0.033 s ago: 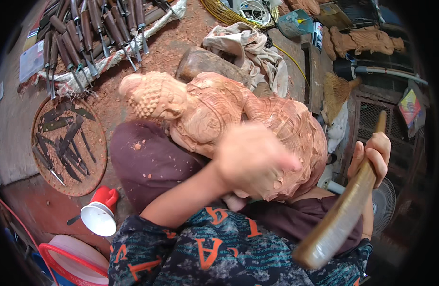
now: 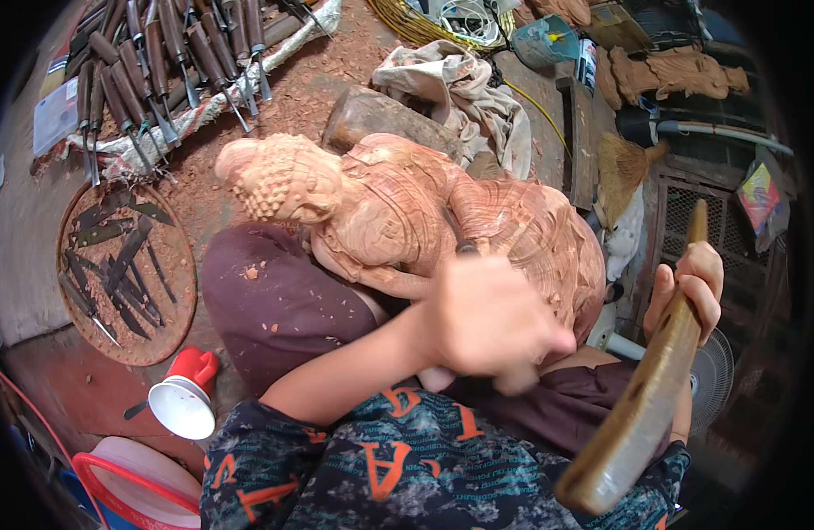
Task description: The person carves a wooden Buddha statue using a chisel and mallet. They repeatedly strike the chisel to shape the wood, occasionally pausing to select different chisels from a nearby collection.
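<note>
Across my lap lies a carved wooden figure (image 2: pixel 393 208), its curl-covered head (image 2: pixel 279 181) to the left and its broad, rough-cut base to the right. My left hand (image 2: pixel 491 318), slightly blurred, is a fist over the figure's lower middle. A dark chisel (image 2: pixel 466 248) sticks out above it, pointing at the carved folds; most of the handle is hidden in the fist. To the right and apart from the figure, my right hand (image 2: pixel 700 283) is wrapped round the narrow end of a long wooden mallet (image 2: pixel 636 402), whose thick, worn end hangs down toward my shirt.
Several wood-handled chisels (image 2: pixel 173 40) lie at the upper left. A round tray (image 2: pixel 181 296) of dark blades sits below them. Nearby are a red and white mug (image 2: pixel 181 406) and a pink basin (image 2: pixel 142 477). A log (image 2: pixel 385 124) and a cloth (image 2: pixel 460 93) lie beyond the figure.
My left fist has shifted a little to the right and down, and the chisel now shows above it. The mallet's thick end has swung slightly down and right.
</note>
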`<state>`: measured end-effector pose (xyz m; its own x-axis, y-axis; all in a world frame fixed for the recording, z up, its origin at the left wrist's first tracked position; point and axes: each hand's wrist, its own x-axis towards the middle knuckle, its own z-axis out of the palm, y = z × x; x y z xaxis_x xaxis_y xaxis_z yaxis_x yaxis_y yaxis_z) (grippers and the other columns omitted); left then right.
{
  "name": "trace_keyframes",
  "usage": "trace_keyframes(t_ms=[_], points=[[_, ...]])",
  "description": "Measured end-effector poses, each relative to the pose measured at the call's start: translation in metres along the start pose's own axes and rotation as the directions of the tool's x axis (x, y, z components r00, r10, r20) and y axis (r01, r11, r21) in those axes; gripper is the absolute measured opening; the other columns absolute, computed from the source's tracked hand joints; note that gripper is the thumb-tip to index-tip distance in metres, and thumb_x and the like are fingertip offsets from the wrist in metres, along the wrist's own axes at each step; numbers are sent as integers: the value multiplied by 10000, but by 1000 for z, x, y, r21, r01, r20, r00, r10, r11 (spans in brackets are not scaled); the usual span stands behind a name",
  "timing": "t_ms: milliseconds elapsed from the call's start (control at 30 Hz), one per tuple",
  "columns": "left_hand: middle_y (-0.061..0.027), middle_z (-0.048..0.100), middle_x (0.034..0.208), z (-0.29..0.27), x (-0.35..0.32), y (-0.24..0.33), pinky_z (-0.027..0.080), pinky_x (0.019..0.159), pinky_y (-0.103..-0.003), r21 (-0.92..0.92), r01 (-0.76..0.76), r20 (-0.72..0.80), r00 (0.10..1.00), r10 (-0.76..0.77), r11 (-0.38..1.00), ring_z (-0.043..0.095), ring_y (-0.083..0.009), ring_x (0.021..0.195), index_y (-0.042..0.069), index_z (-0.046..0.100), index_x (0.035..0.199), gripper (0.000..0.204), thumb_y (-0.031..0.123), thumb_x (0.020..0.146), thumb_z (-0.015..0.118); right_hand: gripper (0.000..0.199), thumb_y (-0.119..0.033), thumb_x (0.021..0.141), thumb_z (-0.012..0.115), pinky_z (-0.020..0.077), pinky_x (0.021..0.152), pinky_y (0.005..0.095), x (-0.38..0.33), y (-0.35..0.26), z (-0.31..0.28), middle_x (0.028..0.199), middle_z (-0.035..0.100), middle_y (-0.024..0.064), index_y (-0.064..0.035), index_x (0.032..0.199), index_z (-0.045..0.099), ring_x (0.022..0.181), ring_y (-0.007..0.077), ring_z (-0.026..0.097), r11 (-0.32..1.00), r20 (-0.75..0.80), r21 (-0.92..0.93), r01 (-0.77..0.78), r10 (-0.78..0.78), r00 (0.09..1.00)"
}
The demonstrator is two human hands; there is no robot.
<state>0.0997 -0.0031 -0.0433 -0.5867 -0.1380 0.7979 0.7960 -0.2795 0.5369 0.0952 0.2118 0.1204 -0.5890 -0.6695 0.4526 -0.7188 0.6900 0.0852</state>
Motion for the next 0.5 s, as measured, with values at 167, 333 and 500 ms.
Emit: trace_keyframes(t_ms=[167, 333, 500], points=[[12, 426, 602, 24, -11, 14, 356, 483, -295, 129, 10, 134, 991, -27, 992, 479, -146, 534, 88, 548, 675, 266, 218, 774, 758, 303, -91, 887, 742, 473, 660, 438, 0, -2, 4, 812, 501, 104, -44, 1041, 485, 683, 229, 476, 991, 99, 125, -52, 40, 994], [19, 373, 564, 20, -7, 4, 313, 434, -291, 44, 34, 33, 999, -36, 998, 427, -141, 466, 43, 590, 702, 283, 203, 721, 823, 272, -87, 903, 719, 438, 629, 403, -2, -3, 3, 803, 485, 94, -50, 1029, 480, 671, 219, 453, 991, 131, 94, -98, 85, 988], [7, 398, 590, 11, -5, 2, 352, 477, -316, 69, 72, 146, 986, -82, 995, 457, -165, 510, 101, 485, 629, 352, 250, 793, 758, 306, -46, 906, 693, 430, 621, 400, 1, -2, 2, 810, 468, 80, -83, 1055, 428, 660, 214, 426, 978, 92, 203, -55, 37, 995]])
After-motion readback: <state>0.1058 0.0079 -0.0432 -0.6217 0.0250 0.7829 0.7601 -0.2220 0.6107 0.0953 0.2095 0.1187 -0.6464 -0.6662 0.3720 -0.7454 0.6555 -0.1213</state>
